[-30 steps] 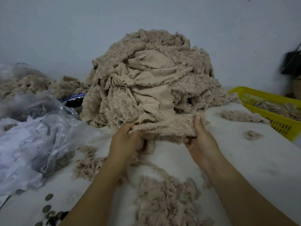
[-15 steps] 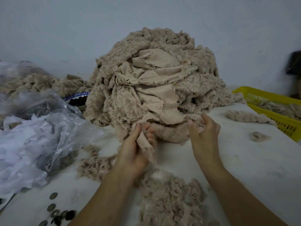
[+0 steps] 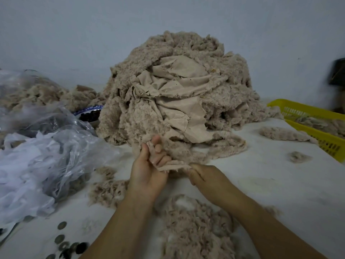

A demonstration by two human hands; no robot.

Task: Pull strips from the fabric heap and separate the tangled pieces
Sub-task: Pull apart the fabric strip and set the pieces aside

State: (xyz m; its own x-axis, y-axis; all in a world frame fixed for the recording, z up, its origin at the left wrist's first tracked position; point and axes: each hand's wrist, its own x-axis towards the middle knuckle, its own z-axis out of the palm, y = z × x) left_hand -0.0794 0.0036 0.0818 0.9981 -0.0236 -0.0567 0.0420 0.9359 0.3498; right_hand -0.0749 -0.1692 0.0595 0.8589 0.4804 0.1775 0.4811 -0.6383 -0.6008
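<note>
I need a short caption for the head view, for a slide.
Left hand and right hand grip a beige strip at the foot of the fabric heap.

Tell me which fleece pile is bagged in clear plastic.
The far-left pile, seen through a clear bag; the big central heap and the near loose fluff lie uncovered.

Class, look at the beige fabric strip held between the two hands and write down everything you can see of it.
The beige fabric strip is limp, fleecy on one face and smooth on the other. The left hand grips one bunched end; the right hand pinches the other. Between them it stretches over the white table; its far part runs into the foot of the tall beige fabric heap.
</note>
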